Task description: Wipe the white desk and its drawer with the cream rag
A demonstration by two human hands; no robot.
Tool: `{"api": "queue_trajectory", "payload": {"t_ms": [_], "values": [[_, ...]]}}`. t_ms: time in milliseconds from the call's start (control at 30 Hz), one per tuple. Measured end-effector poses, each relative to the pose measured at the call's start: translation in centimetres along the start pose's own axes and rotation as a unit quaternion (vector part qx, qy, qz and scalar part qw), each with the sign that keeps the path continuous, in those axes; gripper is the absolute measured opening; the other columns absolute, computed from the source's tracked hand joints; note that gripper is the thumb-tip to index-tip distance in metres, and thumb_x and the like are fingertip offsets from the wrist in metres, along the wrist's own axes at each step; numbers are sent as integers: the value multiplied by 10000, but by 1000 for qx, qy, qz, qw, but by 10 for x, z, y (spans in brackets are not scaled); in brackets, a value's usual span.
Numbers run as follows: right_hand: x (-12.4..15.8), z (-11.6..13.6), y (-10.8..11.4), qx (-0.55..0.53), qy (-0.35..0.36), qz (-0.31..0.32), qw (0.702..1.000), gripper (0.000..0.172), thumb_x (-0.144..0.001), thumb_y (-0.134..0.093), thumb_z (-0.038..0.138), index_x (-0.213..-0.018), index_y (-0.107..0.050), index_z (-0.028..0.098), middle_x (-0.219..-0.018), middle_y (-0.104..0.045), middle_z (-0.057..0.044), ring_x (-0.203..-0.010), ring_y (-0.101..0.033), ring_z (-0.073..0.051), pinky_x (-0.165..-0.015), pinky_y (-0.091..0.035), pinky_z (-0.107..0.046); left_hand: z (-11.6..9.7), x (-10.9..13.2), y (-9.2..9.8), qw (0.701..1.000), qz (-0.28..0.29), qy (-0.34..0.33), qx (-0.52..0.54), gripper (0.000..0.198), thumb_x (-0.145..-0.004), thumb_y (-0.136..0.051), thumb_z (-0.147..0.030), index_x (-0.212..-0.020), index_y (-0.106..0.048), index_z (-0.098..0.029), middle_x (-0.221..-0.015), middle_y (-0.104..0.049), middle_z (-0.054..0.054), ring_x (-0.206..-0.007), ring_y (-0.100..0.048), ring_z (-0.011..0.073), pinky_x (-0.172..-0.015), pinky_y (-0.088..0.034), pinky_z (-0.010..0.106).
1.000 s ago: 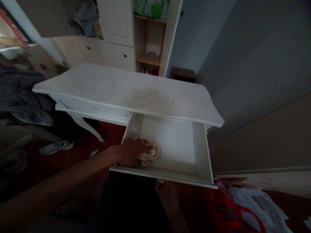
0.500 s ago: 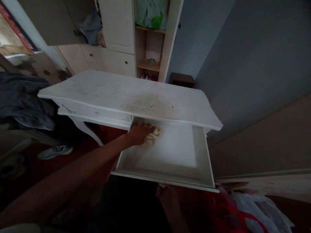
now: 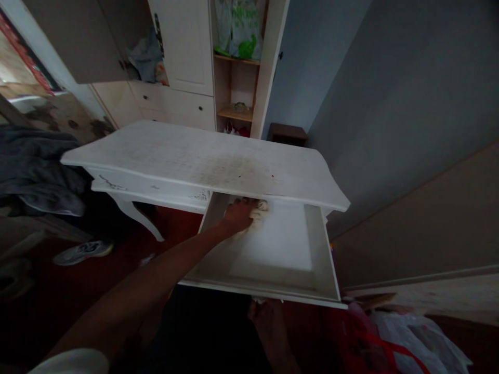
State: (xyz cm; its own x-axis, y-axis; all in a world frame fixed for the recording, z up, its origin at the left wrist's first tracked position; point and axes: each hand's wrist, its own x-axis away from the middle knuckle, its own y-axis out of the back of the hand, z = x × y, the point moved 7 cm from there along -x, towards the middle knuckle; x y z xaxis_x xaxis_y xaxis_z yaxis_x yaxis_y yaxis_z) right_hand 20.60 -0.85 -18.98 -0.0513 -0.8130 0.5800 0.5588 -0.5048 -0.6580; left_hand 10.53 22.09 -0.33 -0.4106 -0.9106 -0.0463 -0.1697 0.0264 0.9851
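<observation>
L hand (image 3: pixel 239 214) clutches a cream, crumpled cloth (image 3: pixel 259 209), fingers bent over it, inside an open white, rectangular drawer (image 3: pixel 286 246) — cloth's in the far-L part, near the overhanging tabletop edge. R hand (image 3: pixel 268 318) is low, by the underside of the drawer's near edge, fingers curled next to a small pale bit (image 3: pixel 258 299) — can't tell if they're pinching it or just touching. Drawer juts from a white, curvy-edged table (image 3: pixel 167 148) w/ a greyish smudge (image 3: pixel 230 170) on top; red bag w/ straps (image 3: pixel 376 345) is on the R.
</observation>
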Motion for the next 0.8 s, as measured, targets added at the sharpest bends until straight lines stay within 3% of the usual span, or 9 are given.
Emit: {"api": "queue_trajectory", "payload": {"t_ms": [100,167,267,367,467,567,633,733,800], "values": [[-3,-3,5,19,10,14,1000,210,-577,-858,306,-670,-689,225,-726,-723,-14,-705,-650,-179,-640,-530,-319,-24,8,-1,998,8,-53,32,648,-788,-598,-205,-1415,-445,-261,-1280,-583,98,-1091,-585,263,-909,-519,375],[-5,-6,8,24,22,15,999,191,-613,-839,333,-693,-696,236,-744,-723,-11,-709,-651,-179,-647,-534,-328,-41,14,9,994,-8,-92,52,685,-769,-613,-197,-1425,-431,-271,-1288,-576,85,-1103,-576,246,-942,-507,358],[-7,-11,10,26,21,22,999,195,-634,-825,372,-698,-697,240,-741,-722,-22,-676,-644,-187,-609,-524,-335,-59,19,46,986,-58,-137,79,715,-773,-628,-209,-1448,-401,-270,-1330,-550,78,-1145,-550,233,-1000,-476,343],[-8,-13,7,33,9,35,999,225,-621,-833,402,-654,-688,234,-657,-699,-24,-590,-611,-182,-524,-480,-313,-55,11,101,978,-139,-135,77,688,-825,-590,-241,-1475,-364,-263,-1399,-499,85,-1218,-501,236,-1032,-450,348],[-9,-9,2,37,-9,37,999,283,-546,-880,416,-629,-691,221,-634,-698,-28,-560,-609,-177,-490,-453,-291,-24,-8,150,973,-213,-81,27,688,-850,-562,-261,-1498,-331,-264,-1448,-449,101,-1272,-452,270,-1046,-432,405],[-7,-6,-4,47,-44,38,997,385,-438,-927,444,-634,-711,192,-642,-706,-43,-583,-636,-177,-492,-441,-262,25,-31,171,967,-254,-23,-24,689,-854,-570,-290,-1499,-331,-254,-1460,-436,113,-1274,-437,293,-1039,-423,428],[-4,-4,-8,62,-53,48,996,426,-422,-931,474,-647,-723,177,-643,-705,-48,-587,-640,-172,-492,-429,-248,62,-44,164,969,-245,10,-41,668,-856,-568,-307,-1485,-356,-232,-1442,-454,130,-1232,-469,295,-1018,-431,422],[-1,1,-12,94,-30,62,993,465,-467,-901,547,-685,-737,170,-653,-708,-56,-602,-641,-178,-509,-432,-255,112,-58,137,978,-200,32,-48,637,-868,-532,-330,-1470,-372,-199,-1414,-472,153,-1205,-494,314,-989,-441,436],[2,5,-12,117,-8,68,991,477,-520,-869,586,-711,-742,168,-671,-715,-67,-619,-642,-188,-531,-441,-271,140,-60,126,975,-215,56,-9,665,-890,-495,-409,-1476,-342,-133,-1378,-486,191,-1206,-496,335,-985,-439,452]]}}
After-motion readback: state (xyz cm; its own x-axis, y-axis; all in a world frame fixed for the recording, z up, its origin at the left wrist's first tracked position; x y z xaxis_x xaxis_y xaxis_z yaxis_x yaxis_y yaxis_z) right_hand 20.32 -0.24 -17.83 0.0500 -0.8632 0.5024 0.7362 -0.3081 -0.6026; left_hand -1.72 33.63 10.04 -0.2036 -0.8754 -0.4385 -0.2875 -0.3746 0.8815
